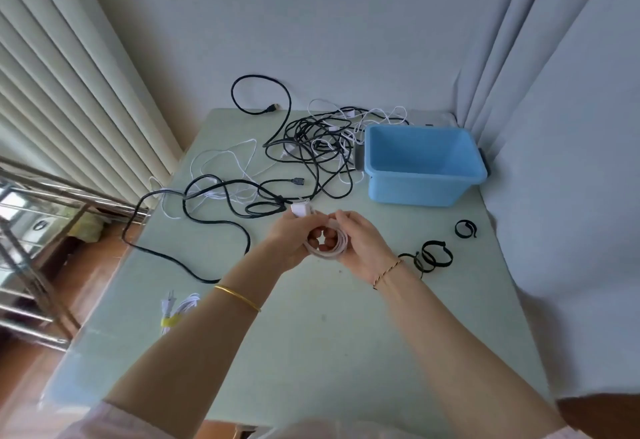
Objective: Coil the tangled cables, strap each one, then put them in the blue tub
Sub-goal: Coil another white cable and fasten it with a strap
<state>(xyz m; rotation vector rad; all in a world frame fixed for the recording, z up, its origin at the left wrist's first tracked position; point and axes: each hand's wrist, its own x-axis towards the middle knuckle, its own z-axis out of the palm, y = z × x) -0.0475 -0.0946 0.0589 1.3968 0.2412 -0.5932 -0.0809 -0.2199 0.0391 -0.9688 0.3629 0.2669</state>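
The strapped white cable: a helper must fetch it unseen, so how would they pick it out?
Find the green table, then its left edge, on the near side of the black cable that droops over it. A small white bundle with a two-pin plug lies there. It alone wears a yellow strap.

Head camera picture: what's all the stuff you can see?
pale green table: one, green, middle.
blue plastic tub: one, blue, table's far right.
tangled heap of cables: one, black and white, far middle, trailing left.
black loop straps: at least three, black, right of hands.
strapped white cable bundle: one, white with yellow strap, near left edge.
pleated curtains: two, pale, left and right.
metal rack: one, silver, left.
coiled white flat cable: one, white, between both hands.
left hand: fingers grip coil, gold bangle.
right hand: fingers grip coil, braided bracelet.
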